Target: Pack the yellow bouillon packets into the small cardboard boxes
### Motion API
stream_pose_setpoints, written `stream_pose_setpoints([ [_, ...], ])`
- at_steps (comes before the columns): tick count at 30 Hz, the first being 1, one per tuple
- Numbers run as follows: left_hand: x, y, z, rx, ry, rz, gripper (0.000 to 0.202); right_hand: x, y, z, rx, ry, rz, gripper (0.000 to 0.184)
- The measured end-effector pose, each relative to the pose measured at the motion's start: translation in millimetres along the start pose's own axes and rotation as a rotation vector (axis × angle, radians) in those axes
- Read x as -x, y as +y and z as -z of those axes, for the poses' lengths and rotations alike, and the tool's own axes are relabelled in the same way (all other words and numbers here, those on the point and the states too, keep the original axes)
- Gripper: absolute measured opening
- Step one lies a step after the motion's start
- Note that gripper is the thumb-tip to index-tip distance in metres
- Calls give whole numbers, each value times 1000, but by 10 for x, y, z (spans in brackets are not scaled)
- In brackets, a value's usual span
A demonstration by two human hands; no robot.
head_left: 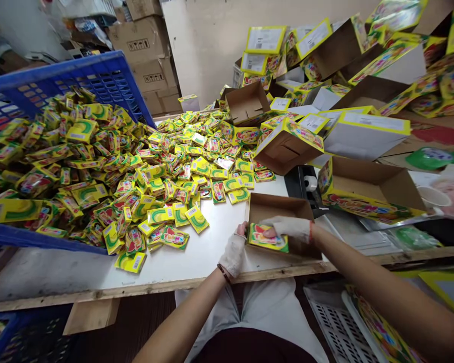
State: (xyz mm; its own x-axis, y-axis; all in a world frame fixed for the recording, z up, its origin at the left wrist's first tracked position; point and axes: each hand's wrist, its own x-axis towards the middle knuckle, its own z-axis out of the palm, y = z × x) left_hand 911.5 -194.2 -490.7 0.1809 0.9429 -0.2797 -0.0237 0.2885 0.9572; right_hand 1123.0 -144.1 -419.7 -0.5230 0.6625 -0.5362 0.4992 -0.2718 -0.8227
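A brown-lined cardboard display box (282, 204) lies with its open side up at the table's front edge. My left hand (233, 253), in a whitish glove with bare fingertips, grips its left side. Inside the box my right hand (292, 228), gloved the same way, is closed on a yellow-green candy packet (267, 239) with a red fruit picture, at the left end; whether more packets sit beneath is hidden. Left of my hands spreads a heap of the same small packets (196, 219), the nearest lying loose on the white tabletop (219, 222).
A tipped blue plastic crate (136, 93) spills packets from the left. Open display boxes (371, 186) pile up at the right and back. A black device (300, 186) stands behind my box. Brown cartons (144, 50) are stacked beyond; a white basket (336, 322) sits below right.
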Motion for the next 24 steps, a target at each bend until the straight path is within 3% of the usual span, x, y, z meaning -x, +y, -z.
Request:
stream_pose_setpoints([
  [3,215,-48,41,-138,-37,-3,51,-143,59,-237,66,-126,36,58],
  [8,506,-149,98,-301,-30,-3,61,-121,-9,-513,377,45,51,49],
  [12,436,-32,190,-351,-98,-59,58,-72,24,-657,421,160,87,53],
  [14,306,141,376,-553,-72,-164,54,-50,40,-658,485,166,89,54],
  [16,134,354,640,-909,54,-256,62,-13,12,-608,553,199,64,51],
  [19,-127,623,1044,-1312,127,-208,81,92,-123,-542,612,351,116,62],
  [21,-225,712,1236,-1345,89,-157,79,168,-234,-607,563,490,229,69],
  [24,-146,699,1362,-1185,69,-182,81,189,-329,-970,327,583,374,57],
])
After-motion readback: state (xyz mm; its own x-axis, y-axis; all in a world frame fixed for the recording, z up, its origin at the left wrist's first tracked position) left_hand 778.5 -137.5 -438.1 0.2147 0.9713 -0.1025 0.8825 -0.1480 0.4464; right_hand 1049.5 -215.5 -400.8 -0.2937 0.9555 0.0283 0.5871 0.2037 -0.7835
